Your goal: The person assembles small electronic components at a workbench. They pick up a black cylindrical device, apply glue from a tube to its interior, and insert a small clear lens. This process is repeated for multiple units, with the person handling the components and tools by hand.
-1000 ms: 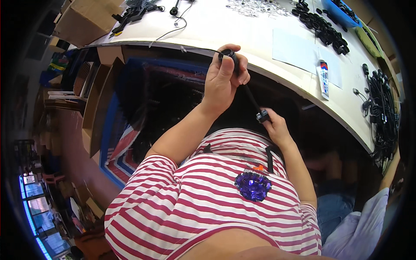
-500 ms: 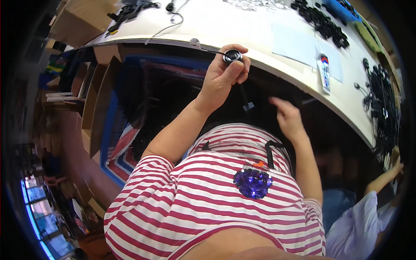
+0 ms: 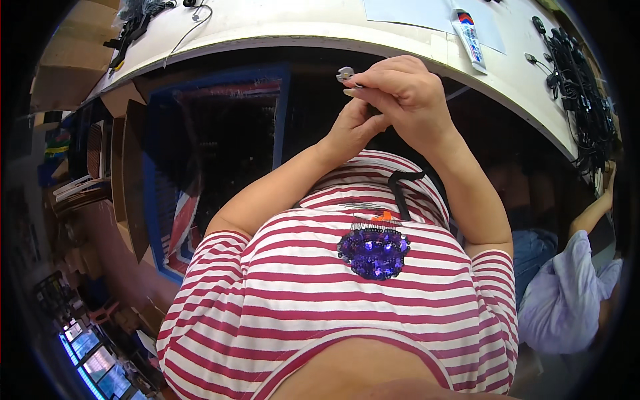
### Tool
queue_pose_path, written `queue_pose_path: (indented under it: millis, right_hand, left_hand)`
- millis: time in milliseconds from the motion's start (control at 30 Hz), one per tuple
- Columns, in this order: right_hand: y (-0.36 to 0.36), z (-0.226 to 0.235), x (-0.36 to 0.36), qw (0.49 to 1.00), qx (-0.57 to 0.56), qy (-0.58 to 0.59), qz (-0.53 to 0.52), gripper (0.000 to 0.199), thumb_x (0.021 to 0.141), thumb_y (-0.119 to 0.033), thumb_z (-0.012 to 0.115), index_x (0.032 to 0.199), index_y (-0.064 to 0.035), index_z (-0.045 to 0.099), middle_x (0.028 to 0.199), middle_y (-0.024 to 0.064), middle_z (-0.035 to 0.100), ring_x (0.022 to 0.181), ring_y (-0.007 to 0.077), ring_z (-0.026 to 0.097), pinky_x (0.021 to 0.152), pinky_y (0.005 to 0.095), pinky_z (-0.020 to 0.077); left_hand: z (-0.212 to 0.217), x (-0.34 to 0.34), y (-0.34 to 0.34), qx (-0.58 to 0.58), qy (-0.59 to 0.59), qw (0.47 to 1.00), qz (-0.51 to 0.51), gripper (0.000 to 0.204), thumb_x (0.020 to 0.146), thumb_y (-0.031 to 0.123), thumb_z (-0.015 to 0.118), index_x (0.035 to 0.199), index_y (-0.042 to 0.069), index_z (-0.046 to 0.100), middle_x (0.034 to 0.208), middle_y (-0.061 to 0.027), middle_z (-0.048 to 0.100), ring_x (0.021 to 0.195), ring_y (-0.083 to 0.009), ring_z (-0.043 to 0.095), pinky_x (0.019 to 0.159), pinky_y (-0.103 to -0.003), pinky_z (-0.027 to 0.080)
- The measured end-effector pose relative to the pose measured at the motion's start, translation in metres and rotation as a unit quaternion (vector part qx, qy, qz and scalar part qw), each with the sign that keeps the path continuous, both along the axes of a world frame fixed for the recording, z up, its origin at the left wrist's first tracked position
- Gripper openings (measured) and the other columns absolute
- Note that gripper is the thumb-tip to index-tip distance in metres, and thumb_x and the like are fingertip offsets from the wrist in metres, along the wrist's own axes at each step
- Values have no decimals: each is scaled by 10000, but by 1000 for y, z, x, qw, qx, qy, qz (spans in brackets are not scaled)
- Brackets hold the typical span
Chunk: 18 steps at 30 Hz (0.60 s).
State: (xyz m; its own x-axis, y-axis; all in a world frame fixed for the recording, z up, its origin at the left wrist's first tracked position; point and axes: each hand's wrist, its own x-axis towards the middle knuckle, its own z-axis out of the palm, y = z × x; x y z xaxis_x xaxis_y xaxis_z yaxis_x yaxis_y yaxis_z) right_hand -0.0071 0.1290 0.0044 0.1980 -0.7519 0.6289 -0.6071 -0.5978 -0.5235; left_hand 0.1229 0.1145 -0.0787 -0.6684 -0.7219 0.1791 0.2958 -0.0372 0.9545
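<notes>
In front of my chest, just below the table edge, both my hands are together. The thumb and index finger of my right hand (image 3: 417, 100) pinch a small translucent plastic piece (image 3: 345, 74), which sticks out to the left past the fingertips. My left hand (image 3: 357, 131) is closed right underneath, touching the right one. Its fingertips and whatever they hold are hidden behind the right hand.
On the white table (image 3: 293, 28) lie a white tube (image 3: 470, 41) with a red and blue print, a bundle of black cables (image 3: 579, 87) and a thin grey cable (image 3: 190, 32). Cardboard boxes (image 3: 77, 70) stand at left. Another person's arm (image 3: 593, 212) shows at right.
My left hand has come down with the round black part, which is now out of sight. My right hand has risen to meet it and taken hold of the translucent piece. The view has shifted.
</notes>
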Motion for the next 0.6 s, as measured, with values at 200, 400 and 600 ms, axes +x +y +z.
queue_pose_path:
  millis: [200, 400, 600]
  right_hand:
    - [4, -4, -1, 928, 294, -228, 34, 154, 802, -53, 627, 944, 6, 621, 790, 48, 641, 725, 74, 601, 660, 208, 491]
    - [12, 15, -8, 902, 393, -168, 56, 147, 798, -131, 640, 882, -13, 621, 698, 27, 619, 603, 64, 553, 545, 190, 452]
    - [15, 13, -19, 891, 409, -189, 67, 155, 797, -162, 641, 879, -30, 636, 694, 20, 622, 600, 59, 553, 529, 184, 446]
  left_hand:
    - [13, 23, -20, -70, -166, 983, -28, 380, 769, 17, 639, 1119, 16, 493, 961, -63, 568, 948, -142, 544, 850, -274, 437]
    - [92, 58, -43, -33, -152, 987, 39, 237, 902, 189, 488, 1058, 31, 573, 919, -16, 584, 792, -64, 515, 739, -199, 407]
    - [100, 52, -43, -53, -215, 975, -21, 192, 797, 141, 647, 934, 7, 636, 797, -27, 625, 720, -73, 557, 641, -201, 428]
